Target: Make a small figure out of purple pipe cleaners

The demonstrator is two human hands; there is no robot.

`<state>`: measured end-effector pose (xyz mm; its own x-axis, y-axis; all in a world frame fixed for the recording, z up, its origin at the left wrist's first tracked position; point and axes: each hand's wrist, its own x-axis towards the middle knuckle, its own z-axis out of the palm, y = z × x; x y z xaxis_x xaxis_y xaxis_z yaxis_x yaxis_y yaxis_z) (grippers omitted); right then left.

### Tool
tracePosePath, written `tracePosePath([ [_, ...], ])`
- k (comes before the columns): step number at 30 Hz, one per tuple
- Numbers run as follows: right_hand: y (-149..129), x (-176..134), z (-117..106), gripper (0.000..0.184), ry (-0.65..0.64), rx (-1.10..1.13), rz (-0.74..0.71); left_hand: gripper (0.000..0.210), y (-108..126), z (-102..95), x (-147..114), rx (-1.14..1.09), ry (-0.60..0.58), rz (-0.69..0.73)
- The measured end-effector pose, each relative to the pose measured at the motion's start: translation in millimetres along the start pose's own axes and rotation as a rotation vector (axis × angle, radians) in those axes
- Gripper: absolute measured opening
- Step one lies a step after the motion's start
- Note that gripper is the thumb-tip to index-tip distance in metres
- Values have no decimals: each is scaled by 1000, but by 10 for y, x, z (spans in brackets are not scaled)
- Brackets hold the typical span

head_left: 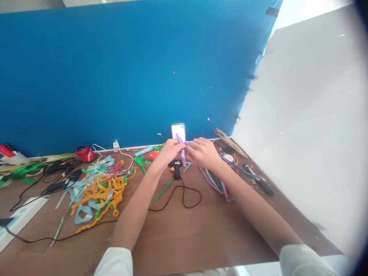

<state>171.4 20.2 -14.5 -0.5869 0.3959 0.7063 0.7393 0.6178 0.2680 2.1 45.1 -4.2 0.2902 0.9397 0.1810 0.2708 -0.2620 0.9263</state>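
Observation:
Both of my hands meet above the back part of the table, in front of a lit phone that leans on the blue wall. My left hand pinches a purple pipe cleaner, which is bent, with a loop upward and an end hanging down. My right hand has its fingers closed on the same purple pipe cleaner, close to the left fingertips. A black glue gun with a green stick lies on the table just below the hands. Several coloured strips lie under my right wrist.
To the left, a heap of orange pipe cleaners mixes with light blue ribbon. A white power strip and black cords lie at the far left. A utility knife rests by the right wall. Behind stands a blue partition.

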Motion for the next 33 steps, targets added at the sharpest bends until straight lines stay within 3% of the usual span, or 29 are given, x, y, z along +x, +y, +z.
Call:
tracePosePath([
  [3,52,15,-25,35,51,220,228,25,12,-7,20,-46,55,136],
  [7,79,66,-127,35,86,940,586,26,91,-28,12,-89,115,339],
  [9,96,78,-167,36,18,1268,667,24,117,-34,5,-86,126,402],
  [13,122,55,-150,32,-259,1824,743,22,137,-33,-12,-45,96,522],
  [15,106,43,-121,30,-285,1997,783,21,149,-36,-26,-19,101,563],
  [20,9,62,-161,24,-208,2018,838,21,207,-74,-70,28,152,619],
  [27,-9,86,-287,27,-268,2005,752,22,193,-95,-46,42,157,630],
  [33,76,79,-265,24,-176,1792,799,30,213,-40,-97,-32,139,473],
])
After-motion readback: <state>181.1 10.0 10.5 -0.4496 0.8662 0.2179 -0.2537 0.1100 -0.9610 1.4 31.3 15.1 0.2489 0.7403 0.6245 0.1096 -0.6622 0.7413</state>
